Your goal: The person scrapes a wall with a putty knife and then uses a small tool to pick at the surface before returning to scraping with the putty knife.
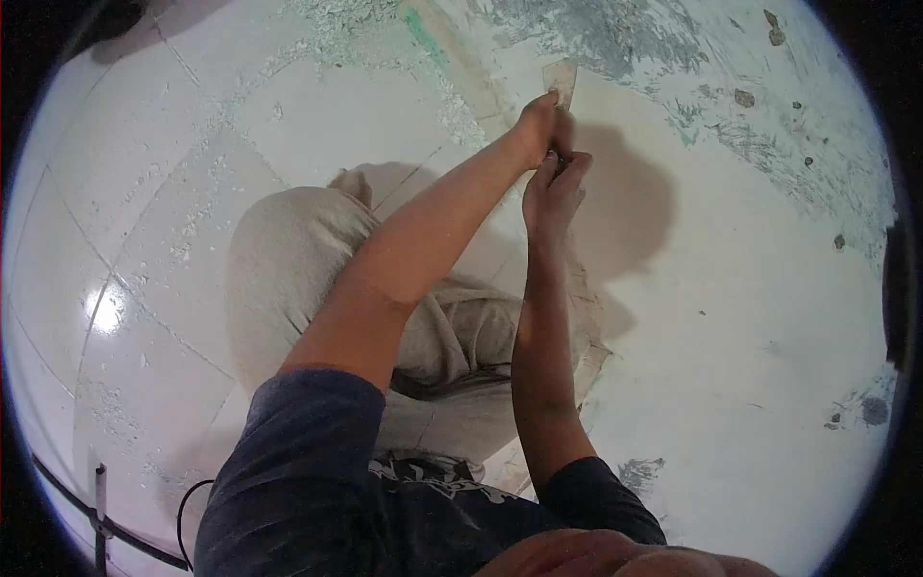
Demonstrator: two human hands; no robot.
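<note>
A scraper with a flat, pale, dusty blade points away from me, its edge at the border between smooth white and rough grey surface. My left hand is closed around it just behind the blade. Right behind, my right hand has its fingers curled in at the handle end, touching or nearly touching the left. Most of the handle is hidden by the fingers. Both arms are stretched forward, and a dark shadow falls beside the hands on the white surface.
White floor tiles on the left carry scattered pale flakes. On the right the white surface has grey scraped patches and small dark pits. My bent knee is below the left arm. A black cable runs at lower left.
</note>
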